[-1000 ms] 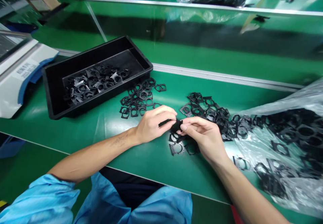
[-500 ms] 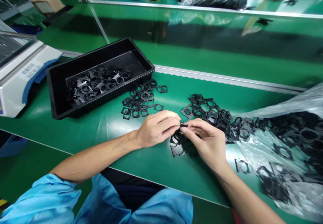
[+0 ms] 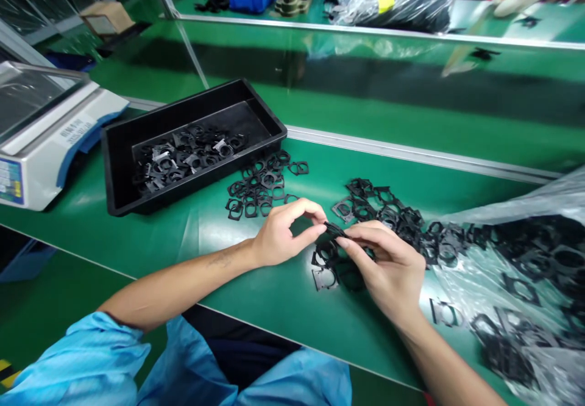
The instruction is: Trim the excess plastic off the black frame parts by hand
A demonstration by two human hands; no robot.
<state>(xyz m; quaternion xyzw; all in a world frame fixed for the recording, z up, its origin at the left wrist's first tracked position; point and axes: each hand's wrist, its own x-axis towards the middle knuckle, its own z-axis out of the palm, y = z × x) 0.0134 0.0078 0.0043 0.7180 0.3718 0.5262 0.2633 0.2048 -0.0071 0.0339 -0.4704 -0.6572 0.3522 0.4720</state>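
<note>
On my feed the left hand [image 3: 286, 235] and right hand [image 3: 388, 269] meet just right of centre, both closed in a pinch on a black frame piece [image 3: 334, 230], and their fingers hide most of it, so I can't make out its full shape or exactly where each fingertip bears. Below it, a loose heap of similar frames [image 3: 331, 266] sits partly under the right hand, with the lowest ones shadowed and hard to separate. More frames lie in a scattered pile [image 3: 258, 186] left of the hands and in a band [image 3: 379, 211] above them, running toward a clear plastic bag [image 3: 516, 208] at the right edge. That bag is cut off by the frame and crammed with dark frames [image 3: 534, 253], which blur together through the film. At centre left, a black plastic tray [image 3: 183, 111] with a stepped floor holds a jumble of frames [image 3: 187, 156] in its lower part. A bench scale [image 3: 41, 144] stands on the green surface [image 3: 365, 339] at far left, cut off by the frame. Blue sleeves [image 3: 77, 357] fill the bottom left.
</note>
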